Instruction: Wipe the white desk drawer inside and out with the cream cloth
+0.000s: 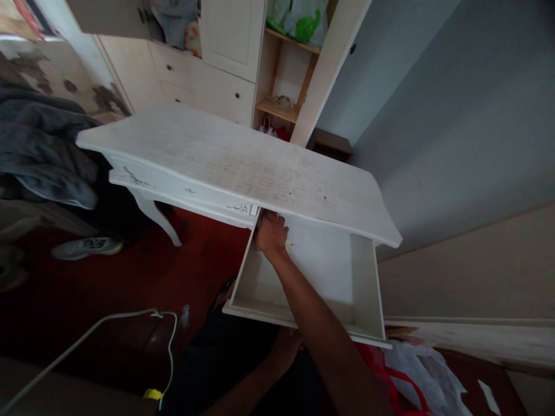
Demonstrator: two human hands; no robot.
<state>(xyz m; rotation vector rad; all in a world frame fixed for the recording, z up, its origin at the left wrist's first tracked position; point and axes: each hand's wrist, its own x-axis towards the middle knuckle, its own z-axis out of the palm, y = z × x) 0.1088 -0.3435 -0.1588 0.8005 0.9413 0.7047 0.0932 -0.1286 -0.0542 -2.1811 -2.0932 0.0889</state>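
Observation:
A white drawer [364,277] is pulled out from the white table [195,144], and its flat bottom shows. Deep in its back left corner is my right hand [272,234], with bent fingers against the left side wall. A small pale bit shows beside that hand, and what the fingers hold, if anything, is hidden. My left hand [286,346] is low at the drawer's front, close under its edge. The drawer front covers its fingers, so their grip cannot be made out.
Behind the table stands a white wardrobe [234,40] with open doors and filled shelves. Grey clothing [43,144] is piled at left, above a shoe [89,247]. A white cable [99,323] crosses the lower left. Bags [425,370] lie at lower right, near the wall.

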